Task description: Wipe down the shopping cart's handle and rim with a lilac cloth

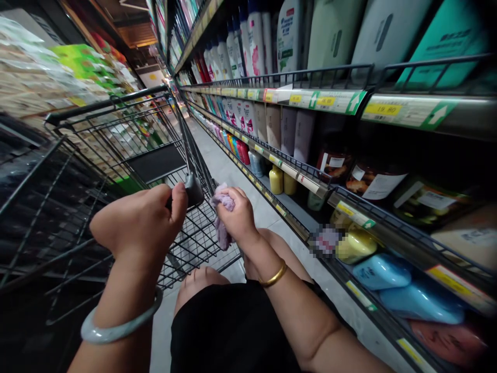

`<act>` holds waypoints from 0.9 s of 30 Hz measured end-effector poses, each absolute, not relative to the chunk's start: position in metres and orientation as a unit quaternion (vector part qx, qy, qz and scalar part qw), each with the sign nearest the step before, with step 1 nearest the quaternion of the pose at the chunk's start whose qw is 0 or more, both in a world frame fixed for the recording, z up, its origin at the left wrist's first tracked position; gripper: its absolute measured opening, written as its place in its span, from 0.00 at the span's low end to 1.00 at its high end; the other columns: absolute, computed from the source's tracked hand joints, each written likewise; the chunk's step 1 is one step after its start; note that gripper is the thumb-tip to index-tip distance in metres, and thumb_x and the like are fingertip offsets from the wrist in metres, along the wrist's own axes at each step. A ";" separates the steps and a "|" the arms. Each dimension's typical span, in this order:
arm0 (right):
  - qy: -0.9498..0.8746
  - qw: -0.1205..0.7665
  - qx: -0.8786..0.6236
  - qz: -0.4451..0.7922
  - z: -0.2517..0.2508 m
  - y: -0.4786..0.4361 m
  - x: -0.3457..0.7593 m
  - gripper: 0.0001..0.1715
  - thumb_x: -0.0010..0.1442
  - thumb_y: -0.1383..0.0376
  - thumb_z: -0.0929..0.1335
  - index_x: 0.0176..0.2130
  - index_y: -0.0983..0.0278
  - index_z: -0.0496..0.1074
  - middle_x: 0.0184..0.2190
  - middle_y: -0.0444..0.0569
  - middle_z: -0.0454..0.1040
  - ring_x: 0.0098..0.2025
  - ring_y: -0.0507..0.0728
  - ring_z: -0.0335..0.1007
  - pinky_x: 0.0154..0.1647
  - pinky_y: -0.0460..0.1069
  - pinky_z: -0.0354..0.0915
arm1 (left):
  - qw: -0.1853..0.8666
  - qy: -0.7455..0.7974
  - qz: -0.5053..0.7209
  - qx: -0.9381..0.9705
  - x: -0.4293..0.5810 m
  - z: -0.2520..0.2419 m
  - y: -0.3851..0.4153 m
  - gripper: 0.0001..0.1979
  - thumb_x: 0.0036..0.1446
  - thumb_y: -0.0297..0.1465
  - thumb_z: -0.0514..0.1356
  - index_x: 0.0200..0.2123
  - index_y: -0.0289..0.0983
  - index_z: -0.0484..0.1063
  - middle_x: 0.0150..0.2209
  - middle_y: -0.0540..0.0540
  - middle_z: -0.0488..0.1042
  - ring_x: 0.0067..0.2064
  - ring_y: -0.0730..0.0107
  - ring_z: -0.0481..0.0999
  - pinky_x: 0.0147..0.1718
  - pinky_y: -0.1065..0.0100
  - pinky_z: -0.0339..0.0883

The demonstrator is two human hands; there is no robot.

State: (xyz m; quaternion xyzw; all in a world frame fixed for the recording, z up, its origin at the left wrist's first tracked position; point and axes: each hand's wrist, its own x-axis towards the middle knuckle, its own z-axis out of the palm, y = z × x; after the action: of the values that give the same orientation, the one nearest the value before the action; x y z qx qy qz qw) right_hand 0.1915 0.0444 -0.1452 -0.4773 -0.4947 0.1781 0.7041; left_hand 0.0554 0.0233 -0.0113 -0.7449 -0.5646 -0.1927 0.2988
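My left hand (142, 217), with a pale bangle (116, 329) at the wrist, is curled at the handle end of a black wire shopping cart (155, 166), its fingers wrapped round the dark grip (193, 190). My right hand (236, 212), wearing a gold bracelet (275, 274), is closed on a crumpled light purple cloth (222, 228) that hangs below the fingers, in front of the cart's wire side.
Shelves (306, 98) of upright bottles run along the right. Yellow (355, 246) and blue bottles (382, 271) lie on the lowest shelf, beside a pixelated patch. Packaged goods (34, 77) are stacked on the left. Grey floor (217, 150) runs between.
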 end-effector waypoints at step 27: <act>-0.497 0.605 -0.575 0.238 -0.167 0.051 0.188 0.10 0.58 0.69 0.69 0.42 0.60 0.77 0.43 0.49 0.78 0.47 0.57 0.75 0.54 0.50 0.69 | 0.310 -0.550 -0.212 -0.746 0.049 -0.013 0.038 0.28 0.71 0.48 0.43 0.24 0.40 0.67 0.21 0.48 0.59 0.24 0.66 0.50 0.32 0.62 0.33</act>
State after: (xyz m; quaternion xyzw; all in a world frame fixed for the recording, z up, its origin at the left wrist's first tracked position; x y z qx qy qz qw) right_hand 0.1876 0.0509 -0.1670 -0.5751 -0.4966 0.2385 0.6049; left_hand 0.0488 0.0385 -0.0129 -0.7458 -0.5502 -0.2118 0.3102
